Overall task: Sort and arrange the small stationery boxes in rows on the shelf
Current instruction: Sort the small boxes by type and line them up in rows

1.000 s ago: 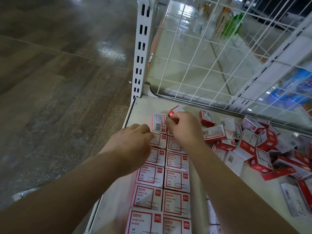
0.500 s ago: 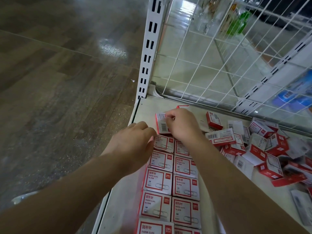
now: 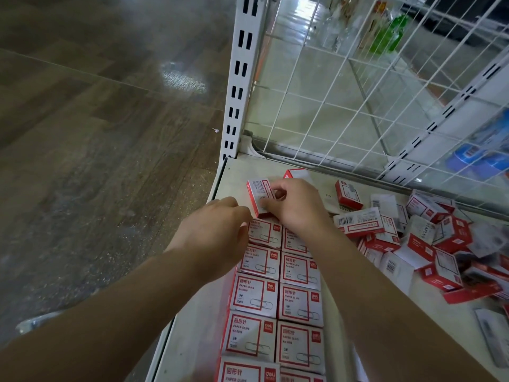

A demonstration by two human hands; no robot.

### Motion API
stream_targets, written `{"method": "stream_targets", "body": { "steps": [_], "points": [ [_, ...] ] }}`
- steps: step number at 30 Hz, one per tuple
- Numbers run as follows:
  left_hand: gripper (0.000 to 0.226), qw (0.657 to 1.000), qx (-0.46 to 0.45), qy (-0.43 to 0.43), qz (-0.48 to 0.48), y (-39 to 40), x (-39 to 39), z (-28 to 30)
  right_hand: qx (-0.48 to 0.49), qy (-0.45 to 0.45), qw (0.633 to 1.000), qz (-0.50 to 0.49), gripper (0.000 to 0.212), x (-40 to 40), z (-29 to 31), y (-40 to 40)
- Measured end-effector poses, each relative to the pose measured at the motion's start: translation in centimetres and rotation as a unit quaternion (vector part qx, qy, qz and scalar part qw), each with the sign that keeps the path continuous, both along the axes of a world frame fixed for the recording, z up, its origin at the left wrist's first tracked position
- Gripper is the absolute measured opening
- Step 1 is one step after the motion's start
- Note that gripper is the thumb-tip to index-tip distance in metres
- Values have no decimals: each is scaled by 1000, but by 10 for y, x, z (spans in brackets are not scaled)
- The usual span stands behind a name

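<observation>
The left hand (image 3: 213, 230) rests loosely curled on the two rows (image 3: 276, 293)' far end. At its 1 o'clock, just beside, the right hand (image 3: 296, 206) pinches a tilted box (image 3: 259, 195), long axis toward 12, on the shelf (image 3: 192, 334); loose boxes (image 3: 429, 241) lie at 3.

Floor (image 3: 96, 133): was brown wood, shiny in one spot.
Wire wall (image 3: 358, 92): was white, behind.
Green bottles (image 3: 388, 34): stood far back.
Blue packs (image 3: 479, 158): were blurry, on the right.
</observation>
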State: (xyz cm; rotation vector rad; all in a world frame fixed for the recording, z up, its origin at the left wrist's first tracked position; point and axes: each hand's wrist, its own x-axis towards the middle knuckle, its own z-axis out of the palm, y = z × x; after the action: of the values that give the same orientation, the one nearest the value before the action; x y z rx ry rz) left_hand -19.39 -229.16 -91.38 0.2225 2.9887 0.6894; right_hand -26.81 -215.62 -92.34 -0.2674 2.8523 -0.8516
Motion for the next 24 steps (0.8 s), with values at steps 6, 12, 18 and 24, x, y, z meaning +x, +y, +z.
{"method": "stream_targets", "body": {
  "steps": [6, 12, 18, 24],
  "points": [
    [31, 1000, -3, -11, 13, 3, 1, 0, 32, -25, 999, 27, 18, -13, 1, -4],
    [34, 999, 11, -34, 22, 3, 0, 1, 17, -34, 999, 12, 21, -5, -3, 0],
    [35, 998, 27, -48, 36, 4, 2, 1, 6, -35, 999, 1, 22, -4, -4, -1],
    [36, 997, 29, -58, 44, 4, 2, 1, 54, -18, 998, -20, 23, -8, -3, -1]
  ]
}}
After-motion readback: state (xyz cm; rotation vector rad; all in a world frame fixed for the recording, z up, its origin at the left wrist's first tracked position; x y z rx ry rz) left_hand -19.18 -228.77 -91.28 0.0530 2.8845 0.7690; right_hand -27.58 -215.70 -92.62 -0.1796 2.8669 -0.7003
